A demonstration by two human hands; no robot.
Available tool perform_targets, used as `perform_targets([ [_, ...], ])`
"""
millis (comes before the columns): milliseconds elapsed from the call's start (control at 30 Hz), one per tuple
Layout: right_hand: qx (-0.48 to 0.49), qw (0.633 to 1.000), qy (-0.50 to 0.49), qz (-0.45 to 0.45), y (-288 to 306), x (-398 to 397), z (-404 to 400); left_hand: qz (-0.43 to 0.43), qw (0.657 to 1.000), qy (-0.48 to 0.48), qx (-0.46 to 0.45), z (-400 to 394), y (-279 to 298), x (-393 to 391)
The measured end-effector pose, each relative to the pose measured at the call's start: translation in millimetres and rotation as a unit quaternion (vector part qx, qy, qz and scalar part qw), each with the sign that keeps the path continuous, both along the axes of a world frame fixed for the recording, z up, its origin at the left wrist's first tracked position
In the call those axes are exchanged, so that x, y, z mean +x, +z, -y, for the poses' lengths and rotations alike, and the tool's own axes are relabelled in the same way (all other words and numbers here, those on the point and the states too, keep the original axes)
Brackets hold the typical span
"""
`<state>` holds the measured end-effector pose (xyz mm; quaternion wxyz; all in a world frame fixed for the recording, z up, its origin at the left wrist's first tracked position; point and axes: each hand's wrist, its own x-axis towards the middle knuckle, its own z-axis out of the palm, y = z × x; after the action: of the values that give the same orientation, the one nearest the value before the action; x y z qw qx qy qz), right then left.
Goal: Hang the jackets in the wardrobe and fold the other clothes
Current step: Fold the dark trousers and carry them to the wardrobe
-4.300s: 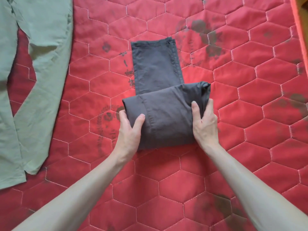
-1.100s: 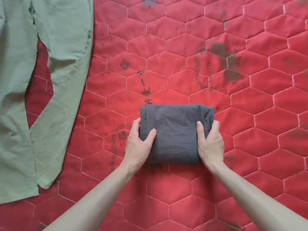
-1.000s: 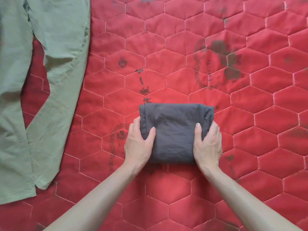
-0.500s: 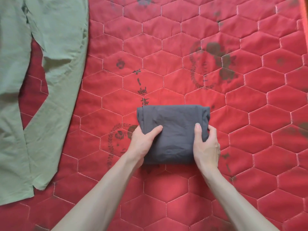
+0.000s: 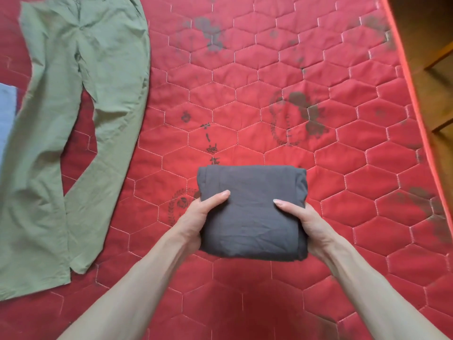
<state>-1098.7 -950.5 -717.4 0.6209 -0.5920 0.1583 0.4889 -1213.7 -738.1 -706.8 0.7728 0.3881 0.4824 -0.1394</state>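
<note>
Dark grey trousers [image 5: 252, 209], folded into a thick rectangular bundle, are held just above the red quilted mattress [image 5: 269, 82]. My left hand [image 5: 198, 219] grips the bundle's left side, thumb on top and fingers underneath. Its right side is gripped the same way by my right hand [image 5: 308, 224]. Pale green trousers [image 5: 73, 119] lie spread out flat at the left, waistband towards the far side.
The mattress's right edge [image 5: 414, 106] runs diagonally at the far right, with wooden floor and furniture legs [image 5: 438, 57] beyond it. A light blue cloth [image 5: 6, 114] peeks in at the left edge.
The trousers went from half folded to a compact bundle. Both hands slid under its sides and lifted it slightly off the mattress, towards me.
</note>
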Motion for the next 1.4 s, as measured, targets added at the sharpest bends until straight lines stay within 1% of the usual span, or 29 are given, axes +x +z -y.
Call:
perform_targets([
  [100, 0.014, 1.000, 0.006, 0.010, 32, -5, 4, 0.001, 0.996, 0.019, -0.082, 0, 29, -11],
  [267, 0.021, 0.999, 0.031, 0.016, 95, -13, 17, 0.052, 0.990, -0.006, -0.133, -4, 87, -29],
  [333, 0.026, 0.999, 0.032, 0.018, 122, -22, 21, 0.069, 0.986, -0.002, -0.153, -3, 113, -37],
  [433, 0.026, 0.999, 0.026, 0.027, 165, -35, 22, 0.064, 0.987, 0.032, -0.146, -1, 152, -49],
  [500, 0.018, 0.998, 0.028, 0.045, 188, -44, 23, 0.064, 0.986, 0.035, -0.151, 4, 175, -58],
  [633, -0.025, 0.990, 0.024, 0.139, 238, -53, 26, 0.073, 0.983, 0.060, -0.156, 15, 219, -72],
  [700, -0.037, 0.986, 0.025, 0.161, 267, -59, 30, 0.066, 0.986, 0.069, -0.137, 26, 248, -79],
  [833, -0.022, 0.985, 0.043, 0.163, 327, -69, 43, 0.068, 0.988, 0.060, -0.122, 48, 309, -99],
  [900, -0.020, 0.984, 0.045, 0.174, 351, -74, 50, 0.085, 0.987, 0.068, -0.122, 57, 337, -110],
  [967, -0.019, 0.980, 0.054, 0.190, 369, -77, 54, 0.103, 0.985, 0.095, -0.105, 67, 362, -120],
  [1033, -0.014, 0.975, 0.070, 0.211, 386, -80, 53, 0.126, 0.983, 0.112, -0.067, 77, 384, -132],
  [1067, -0.008, 0.972, 0.080, 0.222, 395, -84, 51, 0.137, 0.983, 0.121, -0.036, 81, 393, -140],
  [1133, 0.013, 0.968, 0.089, 0.234, 411, -94, 47, 0.151, 0.978, 0.135, 0.053, 88, 409, -157],
  [1200, 0.034, 0.966, 0.094, 0.240, 426, -105, 42, 0.150, 0.966, 0.150, 0.145, 94, 420, -177],
  [1267, 0.053, 0.965, 0.107, 0.234, 437, -120, 35, 0.147, 0.949, 0.176, 0.216, 98, 424, -201],
  [1400, 0.072, 0.952, 0.142, 0.261, 455, -156, 11, 0.149, 0.920, 0.233, 0.276, 95, 437, -249],
])
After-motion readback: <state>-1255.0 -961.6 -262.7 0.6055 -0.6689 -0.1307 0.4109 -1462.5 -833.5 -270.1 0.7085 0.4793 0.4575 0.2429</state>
